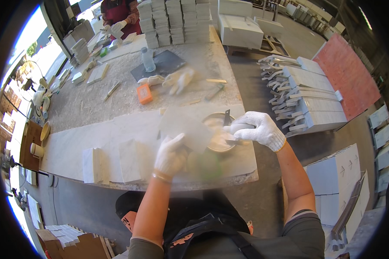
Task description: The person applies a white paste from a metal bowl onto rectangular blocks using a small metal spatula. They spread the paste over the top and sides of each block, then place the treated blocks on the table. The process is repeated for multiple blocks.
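My left hand (170, 156), in a white knitted glove, grips a pale flat stone tile (185, 125) by its near left edge. The tile is tilted above the table and blurred. At the right, my gloved right hand (260, 131) is closed round a scraper; its dark blade (234, 142) reaches over a round bowl (222, 150). Cream-coloured material lies inside the bowl. A second dark strip (227, 117) stands up at the bowl's far rim, and I cannot tell whether it belongs to the same tool. A blurred green patch (204, 166) shows between my hands.
Stacked white tiles (93, 165) stand at the table's near left. Farther back are an orange box (144, 93), loose gloves (178, 80) and a clear bottle (148, 59) on a dark slab. Another person (119, 21) works behind tall tile stacks (173, 21). Clamped slabs (309, 93) stand right.
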